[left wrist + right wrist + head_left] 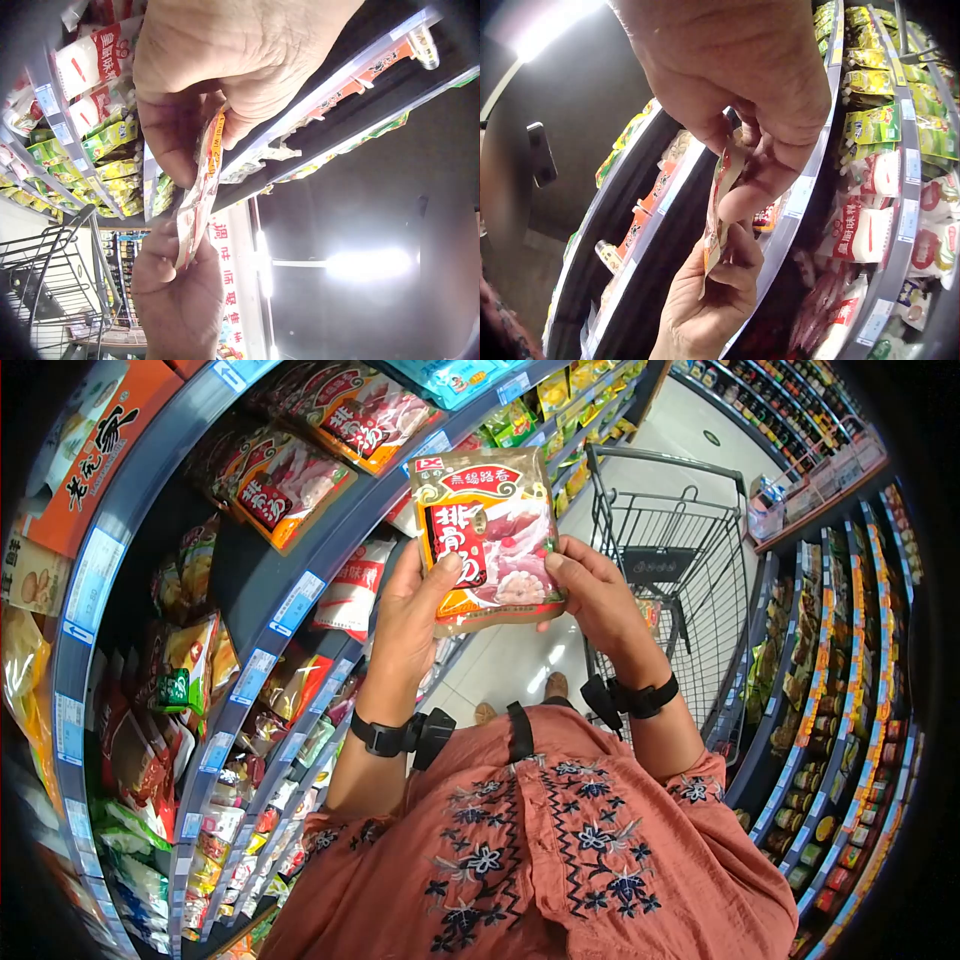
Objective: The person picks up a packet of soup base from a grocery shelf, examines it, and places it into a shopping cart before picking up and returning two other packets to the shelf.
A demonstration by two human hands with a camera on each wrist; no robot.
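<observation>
A printed soup seasoning packet (490,530), with a brown top, large characters and a picture of meat, is held up in front of the body with its printed face toward the head camera. My left hand (408,605) pinches its lower left edge, thumb on the front. On the opposite edge, my right hand (605,595) pinches the lower right corner, thumb also in front. Both wrist views show the packet (199,195) edge-on, thin and slightly bent, between the two hands. The fingers behind it are mostly hidden in the head view.
Similar packets (285,485) lie on the curved-looking shelf at left, above white bags (353,585) and other pouches. A black wire shopping cart (670,570) stands ahead to the right. Shelves of jars (825,760) line the right side. Pale tiled floor (510,670) runs between.
</observation>
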